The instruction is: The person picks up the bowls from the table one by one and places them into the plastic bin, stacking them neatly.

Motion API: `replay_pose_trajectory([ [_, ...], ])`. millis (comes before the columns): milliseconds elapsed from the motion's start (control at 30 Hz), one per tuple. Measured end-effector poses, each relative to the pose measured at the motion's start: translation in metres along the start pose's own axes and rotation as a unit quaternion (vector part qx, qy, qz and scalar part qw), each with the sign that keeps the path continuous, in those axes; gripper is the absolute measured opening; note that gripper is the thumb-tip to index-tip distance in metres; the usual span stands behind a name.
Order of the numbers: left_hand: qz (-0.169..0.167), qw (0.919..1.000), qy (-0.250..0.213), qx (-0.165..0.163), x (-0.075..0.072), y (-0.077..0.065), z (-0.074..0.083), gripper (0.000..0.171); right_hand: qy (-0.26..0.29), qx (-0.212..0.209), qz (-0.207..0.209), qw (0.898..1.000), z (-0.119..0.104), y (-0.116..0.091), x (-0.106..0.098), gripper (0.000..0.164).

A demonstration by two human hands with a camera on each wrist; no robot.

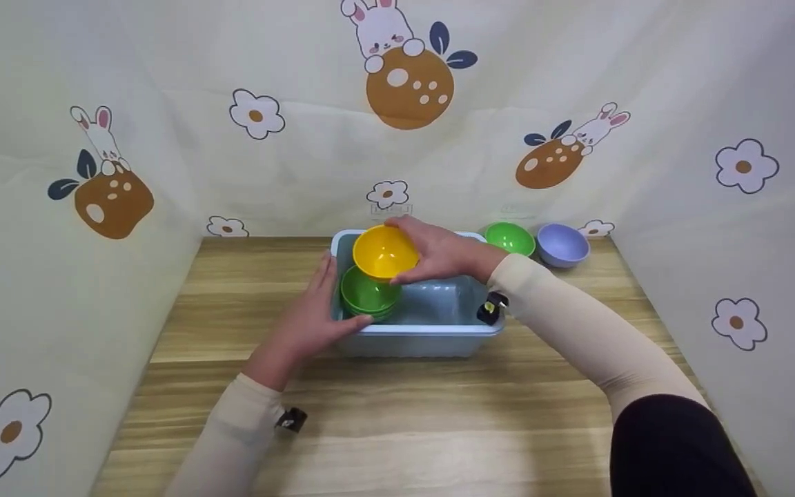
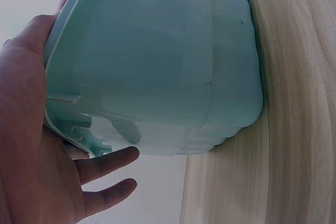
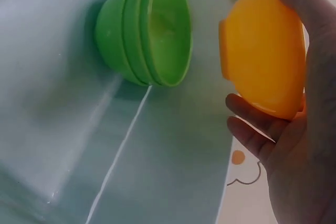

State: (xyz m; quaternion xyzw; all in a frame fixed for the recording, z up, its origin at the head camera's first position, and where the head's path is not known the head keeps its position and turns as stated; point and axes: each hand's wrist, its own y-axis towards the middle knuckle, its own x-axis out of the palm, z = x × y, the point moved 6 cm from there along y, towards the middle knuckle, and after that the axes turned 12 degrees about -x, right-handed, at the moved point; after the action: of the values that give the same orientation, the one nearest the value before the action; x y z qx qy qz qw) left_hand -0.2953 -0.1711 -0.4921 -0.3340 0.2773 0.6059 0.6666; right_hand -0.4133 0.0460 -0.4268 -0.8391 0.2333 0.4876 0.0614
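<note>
A yellow bowl (image 1: 385, 252) is held by my right hand (image 1: 439, 250), thumb and fingers on opposite sides of its rim. It hangs over the left part of a light blue plastic bin (image 1: 418, 342), above a stack of green bowls (image 1: 368, 293). The right wrist view shows a gap between the yellow bowl (image 3: 268, 51) and the nested green bowls (image 3: 142, 30). My left hand (image 1: 308, 314) rests at the bin's front left corner, its thumb along the front rim. In the left wrist view, two fingers (image 2: 107, 165) extend straight outside the bin wall (image 2: 147, 66).
Behind the bin's right end stand a green bowl (image 1: 510, 238) and a purple bowl (image 1: 563, 246), side by side. The wooden table (image 1: 397, 428) is bounded at the back and both sides by a printed cloth (image 1: 301, 166).
</note>
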Motion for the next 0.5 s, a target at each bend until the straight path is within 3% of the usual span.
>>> replay_pose_trajectory([
  [200,0.001,1.0000,-0.004,-0.002,0.001,0.000,0.000,0.140,-0.043,-0.016,-0.024,0.999,0.002,0.007,0.006,0.114],
  [500,-0.001,0.9999,-0.010,-0.009,0.000,0.000,-0.001,0.141,-0.067,-0.019,-0.055,0.996,0.006,0.013,0.022,0.114],
])
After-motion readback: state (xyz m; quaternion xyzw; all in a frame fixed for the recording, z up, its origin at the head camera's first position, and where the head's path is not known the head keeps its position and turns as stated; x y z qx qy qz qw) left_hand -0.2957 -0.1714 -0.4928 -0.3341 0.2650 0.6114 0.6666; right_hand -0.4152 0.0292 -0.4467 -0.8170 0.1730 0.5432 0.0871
